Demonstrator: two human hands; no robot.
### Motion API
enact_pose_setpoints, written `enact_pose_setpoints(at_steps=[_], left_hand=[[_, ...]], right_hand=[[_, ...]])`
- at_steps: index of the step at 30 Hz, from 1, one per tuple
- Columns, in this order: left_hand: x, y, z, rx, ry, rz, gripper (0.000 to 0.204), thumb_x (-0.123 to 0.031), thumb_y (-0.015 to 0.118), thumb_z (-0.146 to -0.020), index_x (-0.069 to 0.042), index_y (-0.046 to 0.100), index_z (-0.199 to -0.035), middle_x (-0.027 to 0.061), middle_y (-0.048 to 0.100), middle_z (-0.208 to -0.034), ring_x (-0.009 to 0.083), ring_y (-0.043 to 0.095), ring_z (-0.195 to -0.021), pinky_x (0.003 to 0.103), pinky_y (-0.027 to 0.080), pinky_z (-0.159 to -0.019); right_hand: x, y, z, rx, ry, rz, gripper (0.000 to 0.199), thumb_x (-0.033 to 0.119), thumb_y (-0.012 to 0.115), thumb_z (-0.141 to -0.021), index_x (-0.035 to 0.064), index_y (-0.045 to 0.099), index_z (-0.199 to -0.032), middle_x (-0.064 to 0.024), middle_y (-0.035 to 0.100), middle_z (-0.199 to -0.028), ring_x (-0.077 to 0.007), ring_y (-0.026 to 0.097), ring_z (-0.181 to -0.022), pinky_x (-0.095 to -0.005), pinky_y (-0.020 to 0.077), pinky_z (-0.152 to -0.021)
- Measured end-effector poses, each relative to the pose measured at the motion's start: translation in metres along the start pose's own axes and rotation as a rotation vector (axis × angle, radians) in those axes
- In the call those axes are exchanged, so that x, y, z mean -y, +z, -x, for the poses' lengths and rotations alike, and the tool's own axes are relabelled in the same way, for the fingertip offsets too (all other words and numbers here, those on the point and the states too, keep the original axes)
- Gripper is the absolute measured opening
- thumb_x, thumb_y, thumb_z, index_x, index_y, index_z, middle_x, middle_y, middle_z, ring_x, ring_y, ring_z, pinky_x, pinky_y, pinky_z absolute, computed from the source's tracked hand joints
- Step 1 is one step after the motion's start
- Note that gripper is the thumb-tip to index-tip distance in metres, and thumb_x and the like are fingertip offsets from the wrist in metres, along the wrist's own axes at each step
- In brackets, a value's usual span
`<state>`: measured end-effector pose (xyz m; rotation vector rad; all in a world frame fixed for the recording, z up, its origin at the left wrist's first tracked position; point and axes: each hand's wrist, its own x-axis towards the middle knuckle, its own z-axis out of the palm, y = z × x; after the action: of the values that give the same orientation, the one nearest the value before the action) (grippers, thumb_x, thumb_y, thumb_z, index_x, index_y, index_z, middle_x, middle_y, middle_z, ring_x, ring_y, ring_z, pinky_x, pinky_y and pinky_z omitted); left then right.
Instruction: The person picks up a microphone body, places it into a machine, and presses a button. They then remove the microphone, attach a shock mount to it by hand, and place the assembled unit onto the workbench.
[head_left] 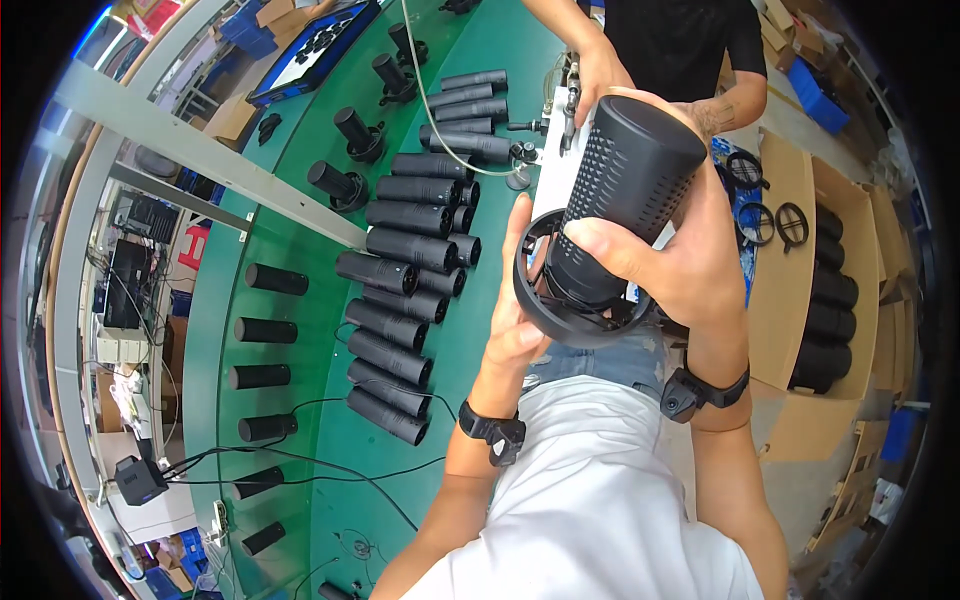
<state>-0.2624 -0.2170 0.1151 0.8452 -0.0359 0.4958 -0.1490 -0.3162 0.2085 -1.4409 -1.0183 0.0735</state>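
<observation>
A black plastic cylinder (640,165) with a dimpled side is held up tilted before my chest. My right hand (690,270) wraps round it, thumb lying across its lower part. At its lower end a wide black ring (585,335) with inner spokes surrounds the narrower body. My left hand (515,320) grips this ring from the left, its thumb near the rim and one finger reaching up beside it; the other fingers are hidden behind. Whether ring and cylinder are joined cannot be seen. Both wrists wear black straps with small devices.
Several black tubes (410,248) lie stacked on the green table (330,500) to the left. Further left stand more cylinders (265,330) in a row. Loose cables (300,460) cross the table. A co-worker's hand (600,80) is opposite. An open cardboard box (785,350) with cylinders sits right.
</observation>
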Motion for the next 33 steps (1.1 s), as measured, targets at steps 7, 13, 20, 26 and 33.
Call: enact_pose_setpoints(at_steps=[7,13,20,26,33], left_hand=[[0.007,0.005,-0.003,-0.073,0.082,-0.005,0.110,-0.041,0.075,-0.068,-0.003,0.011,-0.148,0.0219,0.044,-0.134,0.0307,0.050,-0.123,0.042,0.043,-0.103],[0.011,0.000,0.003,-0.113,0.008,0.029,0.103,-0.045,0.075,-0.070,-0.002,0.018,-0.145,0.0227,0.046,-0.130,0.0317,0.056,-0.115,0.042,0.048,-0.099],[0.011,0.014,-0.010,-0.038,0.062,-0.053,0.107,-0.052,0.078,-0.071,0.000,0.019,-0.144,0.0224,0.045,-0.131,0.0300,0.054,-0.117,0.040,0.046,-0.100],[0.015,-0.006,-0.008,0.097,-0.018,-0.147,0.093,-0.033,0.077,-0.075,0.002,0.024,-0.143,0.0192,0.048,-0.132,0.0276,0.052,-0.120,0.039,0.044,-0.103],[0.031,-0.003,0.003,0.200,-0.240,0.511,0.060,-0.032,0.060,-0.090,0.002,0.041,-0.135,0.0194,0.059,-0.118,0.0285,0.067,-0.094,0.038,0.058,-0.078]], right_hand=[[0.005,0.007,0.004,-0.020,-0.057,0.138,0.075,0.017,0.082,-0.068,-0.0006,0.044,-0.131,-0.0095,0.053,-0.120,-0.0168,0.055,-0.107,-0.0307,0.0449,-0.093],[0.008,0.013,0.008,-0.074,-0.043,0.182,0.072,0.014,0.082,-0.066,-0.0014,0.046,-0.127,-0.0103,0.054,-0.116,-0.0159,0.055,-0.104,-0.0296,0.0467,-0.089],[0.007,0.008,0.012,-0.169,-0.037,0.222,0.069,0.008,0.078,-0.062,-0.0020,0.047,-0.123,-0.0097,0.054,-0.113,-0.0156,0.056,-0.100,-0.0291,0.0470,-0.087],[0.007,0.008,0.015,-0.112,-0.114,0.253,0.071,0.008,0.080,-0.060,-0.0021,0.047,-0.122,-0.0096,0.053,-0.113,-0.0163,0.055,-0.100,-0.0285,0.0458,-0.088],[-0.004,-0.004,0.014,0.075,0.261,-0.412,0.067,0.035,0.074,-0.073,-0.0039,0.046,-0.120,-0.0126,0.062,-0.098,-0.0183,0.061,-0.090,-0.0311,0.0506,-0.081]])
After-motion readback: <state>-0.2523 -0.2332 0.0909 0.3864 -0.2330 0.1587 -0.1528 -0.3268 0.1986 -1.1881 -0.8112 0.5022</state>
